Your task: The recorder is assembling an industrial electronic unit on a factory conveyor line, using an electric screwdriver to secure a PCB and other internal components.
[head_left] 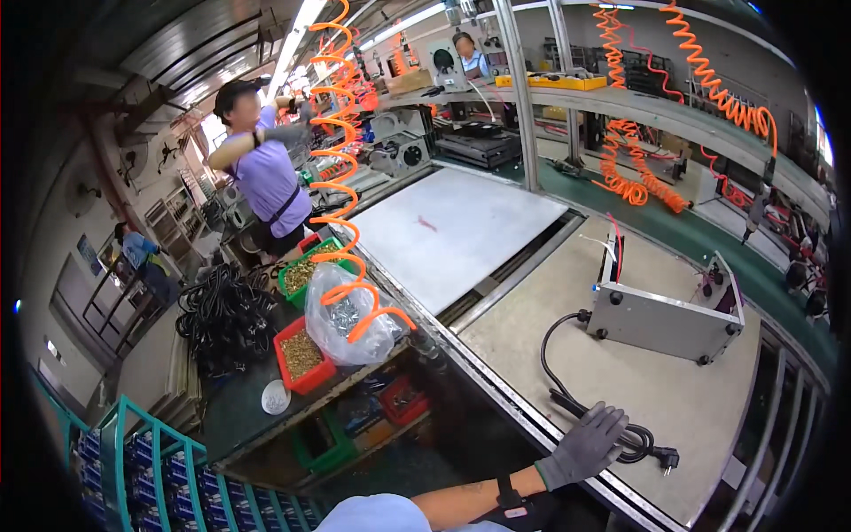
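Closest of all is my pale blue sleeve (377, 512), and my bare arm reaches past it to the right. At its end is my left hand (578, 450) in a grey glove. It lies back side up on the black cord (543, 350), over a bundle of loops. My fingers look long and close together, but their undersides are hidden, so I cannot tell if they squeeze the cord or just rest on it. I do not see my right hand, so my left is the one near the cord.

The cord is on the tan board (691, 408). Some loops peek out just right of my glove, and the plug (667, 458) lies a bit past them. The other end bends up and away from me to the left end of a grey metal box (660, 321). That box is up and to the right of my hand, not touching it. Its long side runs left to right and dips to the right.

Far to the left, a clear bag (372, 341) of small metal bits sits beside a red bin (316, 382).
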Demonstrator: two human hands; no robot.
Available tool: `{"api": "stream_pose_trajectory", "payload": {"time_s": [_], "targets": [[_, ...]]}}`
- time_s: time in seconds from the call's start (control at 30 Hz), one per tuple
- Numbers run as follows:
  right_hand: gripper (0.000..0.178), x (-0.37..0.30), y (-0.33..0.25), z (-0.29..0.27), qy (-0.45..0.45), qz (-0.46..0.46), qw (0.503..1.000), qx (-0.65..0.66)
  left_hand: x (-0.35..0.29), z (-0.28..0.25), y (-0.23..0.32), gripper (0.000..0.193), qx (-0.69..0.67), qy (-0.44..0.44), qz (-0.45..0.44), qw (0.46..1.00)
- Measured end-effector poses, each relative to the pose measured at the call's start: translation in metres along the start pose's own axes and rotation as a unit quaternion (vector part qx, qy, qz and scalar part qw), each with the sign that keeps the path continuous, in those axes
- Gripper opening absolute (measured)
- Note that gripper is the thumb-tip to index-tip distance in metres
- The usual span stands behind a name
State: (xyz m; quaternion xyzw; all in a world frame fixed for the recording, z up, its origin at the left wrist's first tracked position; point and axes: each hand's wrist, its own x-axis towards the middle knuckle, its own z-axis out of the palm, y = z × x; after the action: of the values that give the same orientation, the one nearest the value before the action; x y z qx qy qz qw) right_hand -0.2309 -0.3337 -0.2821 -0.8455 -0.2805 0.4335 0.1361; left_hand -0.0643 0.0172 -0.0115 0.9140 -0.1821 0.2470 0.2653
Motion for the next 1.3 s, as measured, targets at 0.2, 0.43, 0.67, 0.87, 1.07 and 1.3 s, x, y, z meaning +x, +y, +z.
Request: {"api": "stream_pose_trajectory", "payload": {"time_s": [0.2, 0.43, 0.67, 0.87, 1.07, 1.3], "targets": [[0.035, 0.018, -0.002, -0.016, -0.004, -0.017, 1.0, -0.02, 0.001, 0.001, 0.0, 0.059, 0.004, -0.002, 0.002, 1.0], [0.035, 0.035, -0.01, -0.04, -0.001, -0.036, 0.999, -0.039, 0.002, -0.001, 0.0, 0.061, 0.0, -0.003, 0.003, 1.0], [0.035, 0.046, -0.011, -0.071, 0.007, -0.055, 0.997, -0.063, 0.002, -0.005, 0.001, 0.058, 0.006, -0.014, 0.001, 1.0], [0.035, 0.055, -0.021, -0.076, 0.002, -0.079, 0.994, -0.071, 0.003, -0.004, 0.0, 0.058, 0.022, -0.024, 0.001, 0.999], [0.036, 0.046, -0.021, -0.087, -0.01, -0.09, 0.992, -0.09, 0.002, -0.002, -0.002, 0.059, 0.014, -0.021, -0.006, 1.0], [0.036, 0.021, -0.018, -0.104, -0.01, -0.078, 0.992, -0.103, 0.003, -0.003, 0.002, 0.057, 0.006, -0.013, -0.003, 1.0]]}}
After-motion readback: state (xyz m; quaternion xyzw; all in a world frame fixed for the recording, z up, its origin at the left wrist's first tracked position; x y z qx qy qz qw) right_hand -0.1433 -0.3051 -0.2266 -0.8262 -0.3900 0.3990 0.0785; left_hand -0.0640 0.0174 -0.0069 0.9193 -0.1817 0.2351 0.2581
